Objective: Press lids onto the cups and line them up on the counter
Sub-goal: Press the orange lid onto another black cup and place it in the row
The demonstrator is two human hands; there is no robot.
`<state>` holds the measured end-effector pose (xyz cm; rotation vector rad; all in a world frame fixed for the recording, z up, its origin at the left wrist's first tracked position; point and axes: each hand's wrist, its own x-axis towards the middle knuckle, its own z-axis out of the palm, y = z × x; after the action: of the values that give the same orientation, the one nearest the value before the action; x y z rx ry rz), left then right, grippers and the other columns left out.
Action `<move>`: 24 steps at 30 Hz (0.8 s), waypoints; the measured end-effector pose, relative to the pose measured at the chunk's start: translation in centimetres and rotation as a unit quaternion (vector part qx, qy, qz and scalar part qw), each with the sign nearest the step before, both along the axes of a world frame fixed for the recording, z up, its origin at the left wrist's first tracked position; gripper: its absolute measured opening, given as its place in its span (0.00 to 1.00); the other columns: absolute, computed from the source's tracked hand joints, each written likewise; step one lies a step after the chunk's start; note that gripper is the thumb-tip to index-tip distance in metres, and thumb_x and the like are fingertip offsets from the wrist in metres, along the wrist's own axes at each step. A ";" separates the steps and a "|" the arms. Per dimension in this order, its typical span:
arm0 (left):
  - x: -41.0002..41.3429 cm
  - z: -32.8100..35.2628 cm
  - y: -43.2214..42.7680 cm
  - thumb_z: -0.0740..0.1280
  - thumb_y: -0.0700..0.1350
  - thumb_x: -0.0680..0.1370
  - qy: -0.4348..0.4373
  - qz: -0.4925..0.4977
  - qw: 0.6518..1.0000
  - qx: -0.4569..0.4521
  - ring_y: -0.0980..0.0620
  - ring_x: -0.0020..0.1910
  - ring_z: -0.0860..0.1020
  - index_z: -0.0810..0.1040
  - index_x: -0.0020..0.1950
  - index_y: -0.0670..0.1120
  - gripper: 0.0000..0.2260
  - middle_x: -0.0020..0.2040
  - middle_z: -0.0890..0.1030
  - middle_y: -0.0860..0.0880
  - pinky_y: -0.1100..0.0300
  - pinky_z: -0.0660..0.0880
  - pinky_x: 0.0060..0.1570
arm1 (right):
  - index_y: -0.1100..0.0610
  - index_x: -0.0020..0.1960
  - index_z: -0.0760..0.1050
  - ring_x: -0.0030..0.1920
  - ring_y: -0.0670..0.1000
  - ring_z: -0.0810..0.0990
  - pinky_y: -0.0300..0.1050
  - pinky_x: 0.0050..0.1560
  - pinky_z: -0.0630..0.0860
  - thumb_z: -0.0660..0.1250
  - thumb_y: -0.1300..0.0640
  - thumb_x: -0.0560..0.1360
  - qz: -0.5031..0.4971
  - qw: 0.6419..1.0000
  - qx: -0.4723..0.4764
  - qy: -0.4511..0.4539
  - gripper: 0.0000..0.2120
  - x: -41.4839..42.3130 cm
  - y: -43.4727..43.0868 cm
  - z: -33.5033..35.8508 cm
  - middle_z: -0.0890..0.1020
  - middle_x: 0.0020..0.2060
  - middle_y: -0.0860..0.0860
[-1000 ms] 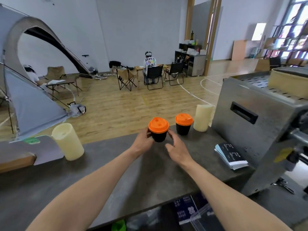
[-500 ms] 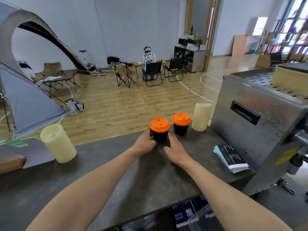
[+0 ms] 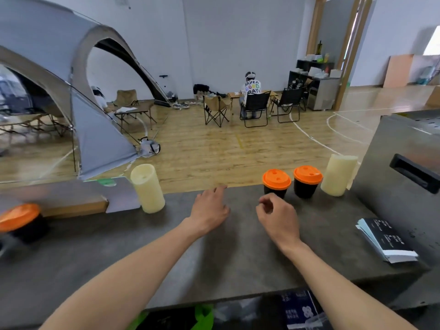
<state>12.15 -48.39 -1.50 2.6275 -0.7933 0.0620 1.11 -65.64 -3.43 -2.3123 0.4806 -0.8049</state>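
Two black cups stand just beside each other at the far edge of the grey counter (image 3: pixel 238 258), toward one o'clock in the head view. The left-hand cup (image 3: pixel 277 192) wears an orange lid (image 3: pixel 276 179) seated flat on its rim, and the right-hand cup (image 3: pixel 305 190) carries a matching lid (image 3: pixel 307 174). Both are upright and form a short row along the edge. A third lidded cup (image 3: pixel 22 222) sits well apart at nine o'clock, at the frame's left margin, too blurred to tell how its lid sits.

The right hand (image 3: pixel 278 217) hovers at six o'clock from the left-hand cup, just beside it. Its fingers (image 3: pixel 266 204) are loosely curled toward the thumb and hold nothing; whether they touch the cup's foot I cannot tell. The left hand (image 3: pixel 209 208) lies at nine o'clock from the right hand, palm down over the counter, fingers relaxed and spread toward the far edge, gripping nothing.

A cream cylinder (image 3: pixel 338 175) stands at three o'clock from the right-hand cup, close to it, and a second cream cylinder (image 3: pixel 147 188) stands at nine o'clock from the left hand. Beyond that one lie a grey slab (image 3: pixel 121 196) and a wooden board (image 3: pixel 73 207). At three o'clock rises a steel machine (image 3: pixel 392 182), with a stack of dark leaflets (image 3: pixel 385 241) on the counter at its foot. Across the wooden floor are a grey tent (image 3: pixel 71 67) at ten o'clock and a seated person (image 3: pixel 252 89) at twelve.
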 end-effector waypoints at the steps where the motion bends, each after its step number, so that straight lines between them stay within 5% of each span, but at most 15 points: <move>1: 0.0 0.3 2.0 0.64 0.47 0.76 -0.010 0.007 1.000 -0.003 0.40 0.65 0.76 0.66 0.77 0.48 0.28 0.67 0.77 0.43 0.47 0.71 0.66 | 0.49 0.48 0.81 0.42 0.48 0.82 0.46 0.43 0.79 0.71 0.55 0.72 0.030 1.000 -0.006 0.000 0.05 0.8 1.8 0.1 0.84 0.41 0.45; 7: -0.5 2.2 16.9 0.64 0.48 0.78 -0.057 0.082 0.995 -0.002 0.40 0.64 0.76 0.66 0.77 0.48 0.27 0.68 0.77 0.44 0.48 0.74 0.61 | 0.52 0.57 0.81 0.54 0.46 0.81 0.39 0.54 0.73 0.71 0.54 0.73 0.191 0.981 -0.018 0.004 0.12 5.9 16.4 1.9 0.84 0.51 0.45; 15: -1.2 3.7 38.6 0.65 0.49 0.77 -0.097 0.199 0.975 0.031 0.43 0.64 0.75 0.69 0.74 0.49 0.25 0.66 0.76 0.46 0.49 0.73 0.62 | 0.51 0.63 0.77 0.58 0.51 0.80 0.45 0.58 0.76 0.70 0.51 0.74 0.327 0.944 -0.042 0.026 0.18 10.5 37.4 2.8 0.82 0.57 0.49; 20: 0.7 3.2 46.9 0.66 0.49 0.77 -0.109 0.221 0.967 0.067 0.42 0.76 0.64 0.63 0.78 0.48 0.30 0.79 0.64 0.45 0.47 0.66 0.73 | 0.49 0.74 0.68 0.69 0.50 0.73 0.48 0.66 0.71 0.69 0.51 0.75 0.368 0.926 -0.044 0.067 0.28 13.4 45.9 2.9 0.73 0.70 0.47; 24: 2.7 2.6 48.6 0.66 0.49 0.78 -0.052 0.230 0.967 0.091 0.41 0.79 0.58 0.56 0.81 0.49 0.34 0.83 0.55 0.45 0.44 0.67 0.72 | 0.48 0.80 0.57 0.74 0.53 0.67 0.51 0.71 0.68 0.68 0.54 0.75 0.386 0.912 -0.037 0.134 0.37 15.8 49.7 3.2 0.66 0.76 0.50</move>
<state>14.87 0.25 1.13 2.9516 -0.2088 0.2666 16.93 -15.91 -0.27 -2.3948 -0.3664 -0.1184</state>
